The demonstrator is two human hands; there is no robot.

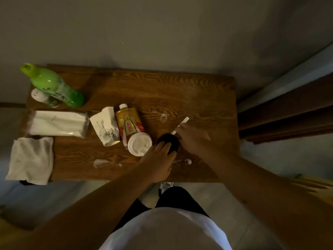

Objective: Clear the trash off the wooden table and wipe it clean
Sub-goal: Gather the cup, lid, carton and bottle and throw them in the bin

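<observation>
A wooden table [180,91] carries litter. My left hand [158,159] rests its fingers on a dark round cup [169,139] near the front middle. My right hand [193,138] touches the cup's right side and a white straw [183,122] that sticks out toward the back right. Left of the cup lies a white lid [139,146], a gold and red bottle [128,123] on its side, and a toppled white paper cup [105,126]. Wet spots [163,117] and smears [100,163] mark the wood.
A green bottle [54,85] and a small white-capped container [38,95] stand at the back left. A tissue pack [57,123] lies at the left, and a white cloth [30,159] hangs over the front left corner. A wall runs behind the table.
</observation>
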